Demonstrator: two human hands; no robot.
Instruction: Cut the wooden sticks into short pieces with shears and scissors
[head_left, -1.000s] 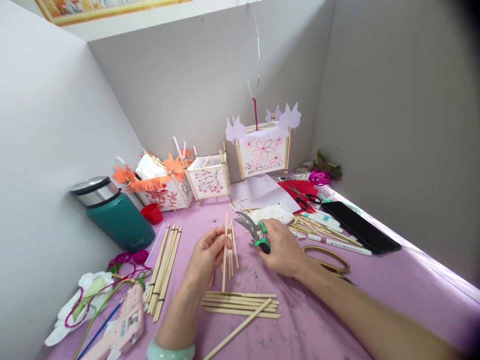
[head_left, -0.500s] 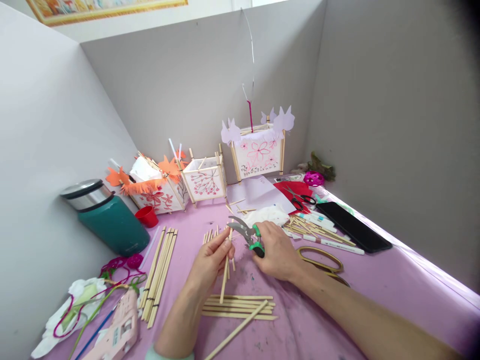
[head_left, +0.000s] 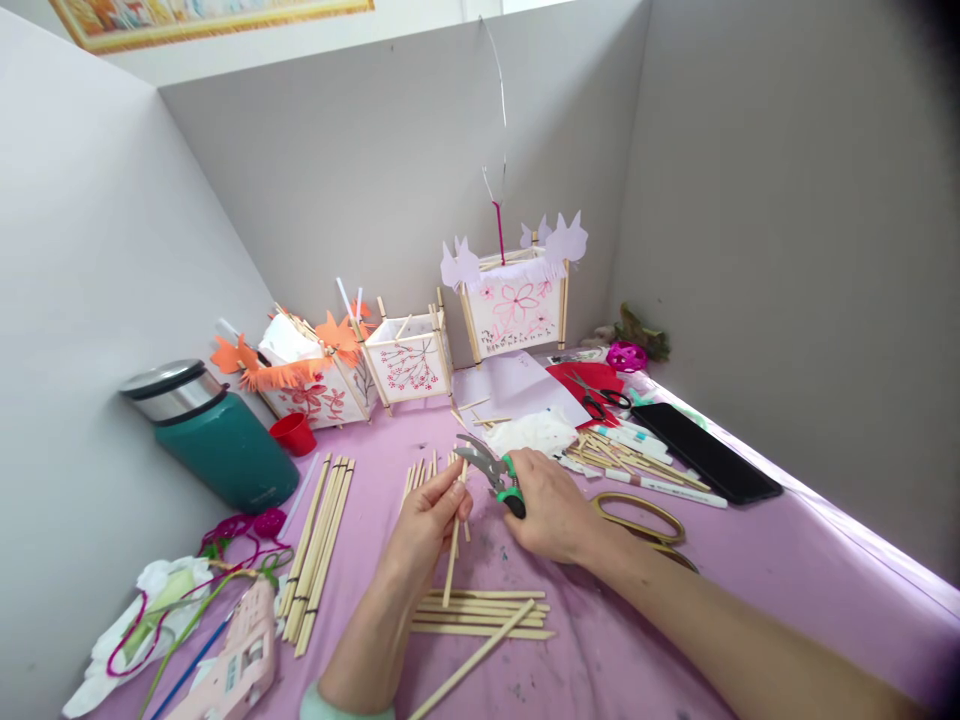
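Observation:
My left hand (head_left: 431,515) pinches a thin wooden stick (head_left: 452,560) that points down toward me. Wrapped round the green-and-black handles of a pair of pruning shears (head_left: 482,462) is my right hand (head_left: 551,505). The shears' curved blades are parted and reach to the stick's upper end, just above my left fingertips. Whether the blades touch the wood I cannot tell. Below my hands lies a row of cut sticks (head_left: 484,612), with one longer stick (head_left: 476,660) slanting across them. More short sticks (head_left: 420,470) lie behind my left hand, partly hidden.
Bundled sticks (head_left: 319,550), a pink glue gun (head_left: 240,660) and a teal bottle (head_left: 225,440) are at left. Paper lanterns (head_left: 409,365) stand along the back. Gold-handled scissors (head_left: 645,520), markers (head_left: 667,485) and a black phone (head_left: 705,450) lie at right.
My left hand and forearm have shifted slightly to the right with the stick. The shears have dipped a little and stay at the stick's top end.

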